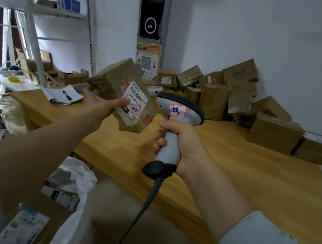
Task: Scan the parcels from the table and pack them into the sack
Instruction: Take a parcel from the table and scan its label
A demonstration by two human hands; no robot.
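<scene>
Scanning stage, task part done. The left hand [100, 105] grips a taped brown parcel [118, 82], thumb laid across its white label [136, 101], and holds it tilted above the table [231, 173] at centre left. The right hand [175, 146] has its fingers wrapped round the handle of a corded scanner [176, 124], whose head is just right of the label. This parcel appears to be under scan and not yet packed. Left to do: a heap of parcels [213, 102] fills the table's far right corner. Done: the white sack [84, 177], mouth open at near left below the table edge, holds labelled boxes [60, 195]; their number cannot be told.
</scene>
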